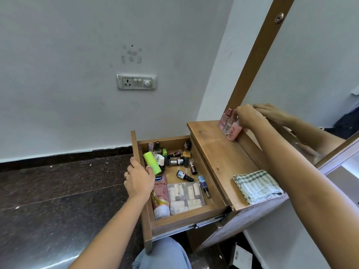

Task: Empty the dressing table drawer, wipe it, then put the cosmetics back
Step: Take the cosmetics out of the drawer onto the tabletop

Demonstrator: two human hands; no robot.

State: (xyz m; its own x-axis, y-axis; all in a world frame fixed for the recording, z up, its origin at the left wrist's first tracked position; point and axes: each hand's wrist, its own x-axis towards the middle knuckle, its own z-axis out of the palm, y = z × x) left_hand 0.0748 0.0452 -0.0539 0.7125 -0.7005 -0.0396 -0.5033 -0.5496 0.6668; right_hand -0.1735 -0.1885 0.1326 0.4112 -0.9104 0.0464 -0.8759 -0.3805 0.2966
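The wooden drawer [182, 218] stands pulled out from the dressing table [219, 158]. Inside lie a pink Vaseline tube [160, 195], a lime green tube [151, 160], a clear case of small tubes [185, 196] and several nail polish bottles [184, 175]. My left hand [138, 178] grips the drawer's front panel [136, 148] at its top edge. My right hand [245, 116] is closed on a pink bottle [234, 132] that stands on the tabletop against the mirror, beside a clear bottle [227, 127] and another pink one [222, 122].
A folded green-checked cloth [257, 185] lies on the tabletop near its front edge. The wood-framed mirror [303, 65] rises behind the table. A switch panel [136, 82] sits on the white wall. Dark stone floor lies to the left; my knee in jeans [165, 255] is under the drawer.
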